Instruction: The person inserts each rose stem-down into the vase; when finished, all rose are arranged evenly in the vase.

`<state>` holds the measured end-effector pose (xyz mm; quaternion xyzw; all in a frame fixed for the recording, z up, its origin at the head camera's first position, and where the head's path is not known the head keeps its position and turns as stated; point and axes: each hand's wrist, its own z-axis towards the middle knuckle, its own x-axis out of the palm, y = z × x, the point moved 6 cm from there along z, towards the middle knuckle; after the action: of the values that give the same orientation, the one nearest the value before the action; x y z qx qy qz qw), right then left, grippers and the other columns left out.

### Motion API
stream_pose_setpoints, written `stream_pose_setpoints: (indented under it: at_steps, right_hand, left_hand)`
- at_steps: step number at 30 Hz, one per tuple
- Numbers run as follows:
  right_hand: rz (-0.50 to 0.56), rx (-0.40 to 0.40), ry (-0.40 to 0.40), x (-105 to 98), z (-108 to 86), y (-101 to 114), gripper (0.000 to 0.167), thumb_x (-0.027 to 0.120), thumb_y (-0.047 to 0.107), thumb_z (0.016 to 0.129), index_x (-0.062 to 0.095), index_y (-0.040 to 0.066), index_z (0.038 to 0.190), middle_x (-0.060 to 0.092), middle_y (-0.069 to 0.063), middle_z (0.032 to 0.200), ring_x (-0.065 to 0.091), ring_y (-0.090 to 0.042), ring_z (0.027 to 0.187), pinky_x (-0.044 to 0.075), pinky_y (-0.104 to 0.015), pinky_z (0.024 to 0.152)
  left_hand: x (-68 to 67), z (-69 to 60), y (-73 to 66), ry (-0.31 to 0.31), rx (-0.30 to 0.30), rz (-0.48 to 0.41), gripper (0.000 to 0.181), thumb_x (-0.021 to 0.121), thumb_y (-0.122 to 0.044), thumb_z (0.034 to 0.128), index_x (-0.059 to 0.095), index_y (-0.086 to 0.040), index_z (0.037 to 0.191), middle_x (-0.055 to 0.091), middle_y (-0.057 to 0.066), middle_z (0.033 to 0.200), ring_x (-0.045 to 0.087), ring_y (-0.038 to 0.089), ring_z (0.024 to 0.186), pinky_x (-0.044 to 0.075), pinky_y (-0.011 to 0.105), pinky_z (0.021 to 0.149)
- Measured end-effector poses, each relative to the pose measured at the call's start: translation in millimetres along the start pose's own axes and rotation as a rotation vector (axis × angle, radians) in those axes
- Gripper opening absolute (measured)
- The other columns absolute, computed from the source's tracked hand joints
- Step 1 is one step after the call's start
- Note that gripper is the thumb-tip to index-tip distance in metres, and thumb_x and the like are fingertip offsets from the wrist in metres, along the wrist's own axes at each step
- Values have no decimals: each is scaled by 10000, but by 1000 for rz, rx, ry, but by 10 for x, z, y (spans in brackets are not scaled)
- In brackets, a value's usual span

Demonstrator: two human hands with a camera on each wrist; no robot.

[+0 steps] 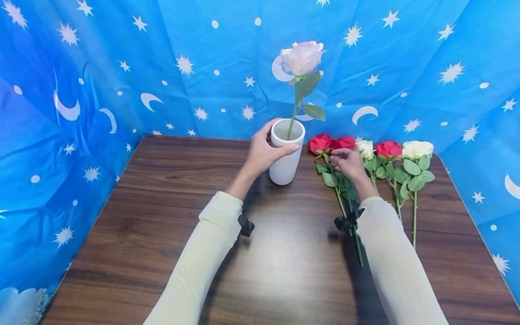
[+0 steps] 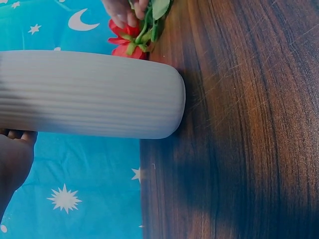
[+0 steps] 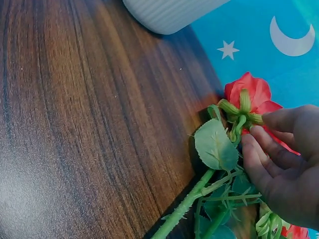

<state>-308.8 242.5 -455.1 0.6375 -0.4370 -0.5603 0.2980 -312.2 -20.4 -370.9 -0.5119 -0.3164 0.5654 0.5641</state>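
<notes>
My left hand [image 1: 262,151] grips a white ribbed vase [image 1: 284,167] near its top, thumb across the front and fingers around the far side. Upright in the vase stands a pale pink rose [image 1: 301,58], its green stem leaning on the inner rim. At the right, my right hand [image 1: 349,163] has its thumb and fingertips at the base of a red rose's head, pinching it by the green sepals. That red rose [image 3: 249,92] lies on the table with its leaves and stem toward me. Part of its head is hidden behind my fingers in the right wrist view.
More roses lie in a row to the right: another red rose [image 1: 343,143], a white rose [image 1: 364,148], a red rose [image 1: 388,149] and a cream rose [image 1: 417,150]. A blue cloth [image 1: 227,54] with stars and moons hangs behind the brown wooden table [image 1: 162,225].
</notes>
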Motion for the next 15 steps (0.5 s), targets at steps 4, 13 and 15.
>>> stream_pose_setpoints:
  at_steps: [4, 13, 15]
  right_hand:
    - [-34, -9, -2, 11, 14, -15, 356, 577, 76, 998, 596, -107, 1303, 695, -208, 1144, 598, 59, 697, 545, -120, 664]
    - [-220, 5, 25, 101, 50, -141, 346, 676, 117, 939, 667, -102, 1207, 777, -38, 854, 560, 66, 584, 483, -135, 582]
    - [-244, -6, 19, 113, 57, -167, 339, 692, 119, 927, 683, -99, 1186, 760, 18, 789, 544, 74, 573, 467, -139, 577]
  left_hand:
    - [6, 1, -18, 4, 5, -4, 762, 886, -220, 777, 535, -127, 1447, 653, 96, 1330, 632, 211, 1170, 567, 397, 999]
    - [-9, -8, -2, -4, 5, 3, 766, 887, -221, 772, 537, -117, 1446, 660, 101, 1319, 642, 209, 1157, 568, 391, 992]
    - [-11, -8, -6, -1, -1, 1, 771, 886, -218, 773, 533, -118, 1451, 654, 103, 1330, 638, 213, 1167, 566, 389, 997]
